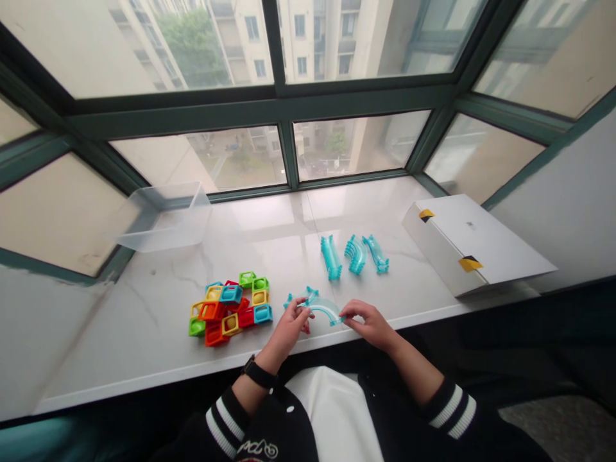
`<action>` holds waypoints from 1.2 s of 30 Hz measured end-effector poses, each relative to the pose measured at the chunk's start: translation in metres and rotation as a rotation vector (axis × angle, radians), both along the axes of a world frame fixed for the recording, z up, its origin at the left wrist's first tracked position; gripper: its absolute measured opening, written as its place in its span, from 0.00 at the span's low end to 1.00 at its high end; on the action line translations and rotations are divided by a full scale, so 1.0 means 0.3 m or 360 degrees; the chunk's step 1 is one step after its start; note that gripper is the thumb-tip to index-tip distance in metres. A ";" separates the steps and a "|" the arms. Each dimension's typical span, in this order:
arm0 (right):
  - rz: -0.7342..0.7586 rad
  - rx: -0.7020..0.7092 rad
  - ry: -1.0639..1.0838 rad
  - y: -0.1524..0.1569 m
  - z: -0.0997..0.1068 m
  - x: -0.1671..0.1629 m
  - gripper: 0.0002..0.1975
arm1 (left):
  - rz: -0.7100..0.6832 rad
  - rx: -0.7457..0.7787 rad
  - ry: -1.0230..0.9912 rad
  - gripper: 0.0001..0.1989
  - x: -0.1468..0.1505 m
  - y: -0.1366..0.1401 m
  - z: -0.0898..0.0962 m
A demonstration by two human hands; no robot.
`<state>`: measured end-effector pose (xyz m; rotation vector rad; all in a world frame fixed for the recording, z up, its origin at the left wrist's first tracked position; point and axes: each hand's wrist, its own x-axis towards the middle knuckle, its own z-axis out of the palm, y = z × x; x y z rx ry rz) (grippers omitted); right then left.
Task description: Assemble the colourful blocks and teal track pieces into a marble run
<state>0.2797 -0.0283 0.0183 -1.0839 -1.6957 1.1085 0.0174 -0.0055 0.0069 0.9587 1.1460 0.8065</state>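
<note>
A curved translucent blue track piece (328,308) is held near the front edge of a marble-patterned sill (144,346), its left end gripped in the fingers of the left hand (289,325) and its right end pinched by the right hand (369,321). Light, even pressure at both ends is judged best, so that the arc is not twisted. Whether the blue connectors (312,293) beside the left hand are joined to it cannot be told. Room is offered ahead, short of the straight track piece (331,258); leftward movement is limited by multicoloured blocks (212,312)
</note>
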 end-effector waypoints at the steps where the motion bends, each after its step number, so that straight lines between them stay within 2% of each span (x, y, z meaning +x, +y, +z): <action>1: 0.0022 -0.0004 -0.0007 -0.001 0.006 0.004 0.06 | -0.0004 -0.0005 0.0001 0.31 0.004 0.003 0.001; 7: 0.0053 0.0010 -0.0044 -0.002 0.044 0.033 0.10 | -0.0082 0.0014 0.0035 0.32 0.032 0.044 0.017; 14: -0.0004 0.0083 -0.0105 0.014 0.089 0.082 0.11 | -0.0156 0.0227 0.0045 0.31 0.079 0.105 0.082; 19: -0.0129 0.0248 -0.0166 0.020 0.122 0.101 0.07 | -0.0180 0.0313 -0.0001 0.32 0.124 0.132 0.137; 24: -0.0404 0.0523 -0.0291 0.035 0.150 0.128 0.07 | -0.0177 0.0477 -0.0104 0.36 0.185 0.163 0.204; 27: -0.0613 0.0600 -0.0349 0.069 0.153 0.148 0.06 | -0.0238 0.0514 -0.0141 0.36 0.230 0.174 0.227; 32: -0.0846 0.0656 -0.0464 0.161 0.135 0.183 0.07 | -0.0385 0.0538 -0.0068 0.29 0.321 0.187 0.224; 36: -0.0899 0.0676 -0.0501 0.229 0.118 0.189 0.08 | -0.0377 0.0548 -0.0028 0.28 0.393 0.217 0.195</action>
